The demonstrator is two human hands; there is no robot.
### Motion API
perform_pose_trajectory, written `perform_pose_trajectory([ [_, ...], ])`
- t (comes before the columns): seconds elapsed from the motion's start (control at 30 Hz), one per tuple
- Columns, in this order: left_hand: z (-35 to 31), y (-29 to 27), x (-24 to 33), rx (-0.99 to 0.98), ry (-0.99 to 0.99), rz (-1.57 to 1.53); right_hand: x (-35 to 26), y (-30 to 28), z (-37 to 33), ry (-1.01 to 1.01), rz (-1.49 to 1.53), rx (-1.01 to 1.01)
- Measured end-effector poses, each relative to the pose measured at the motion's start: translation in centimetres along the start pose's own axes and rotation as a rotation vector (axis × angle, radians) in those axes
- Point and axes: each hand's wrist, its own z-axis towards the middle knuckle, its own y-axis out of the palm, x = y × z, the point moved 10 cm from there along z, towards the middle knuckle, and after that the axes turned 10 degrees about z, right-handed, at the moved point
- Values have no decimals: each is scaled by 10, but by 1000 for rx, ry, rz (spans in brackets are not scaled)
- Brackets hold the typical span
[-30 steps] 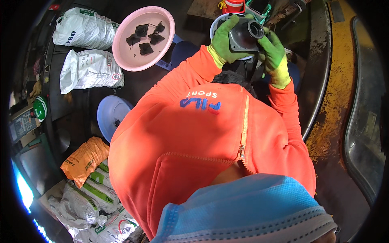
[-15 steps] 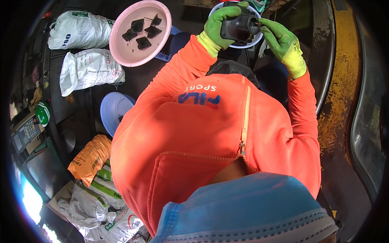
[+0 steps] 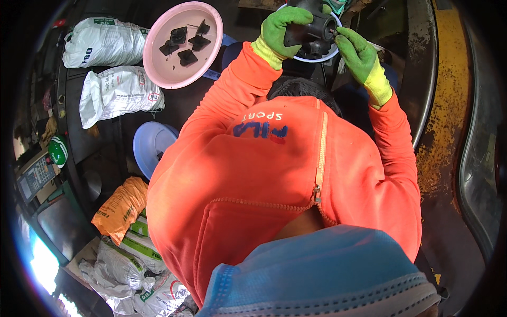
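My left hand, in a green and yellow glove, is wrapped round a black moulded plastic part at the top of the view. A round, raised opening on that part faces right. At this opening my right hand, gloved alike, pinches with thumb and finger; what it grips is too small to make out. Beneath the part is a white-blue basin, largely hidden by it. To the left, a pink basin holds several black square-based pieces.
A light-blue basin sits left of my body. White sacks lie at the upper left, an orange bag and more sacks lower down. A rusty yellow metal edge runs along the right. A keypad device stands far left.
The black part has turned in my left hand, showing more of its lower side. My left hand has shifted slightly left, and my right hand slightly down, still at the opening.
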Motion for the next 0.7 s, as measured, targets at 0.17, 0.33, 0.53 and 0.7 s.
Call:
perform_pose_trajectory([
  [0.17, -1, 24, 22, -81, 189, 153, 14, 7, -9, 154, 268, 91],
  [0.33, -9, 38, 47, -75, 504, 238, 6, 14, -10, 232, 324, 96],
  [0.53, -15, 49, 63, -88, 732, 612, -11, 33, -21, 364, 674, 5],
  [0.7, -27, 65, 76, -87, 892, 1070, -26, 42, -29, 464, 901, -31],
])
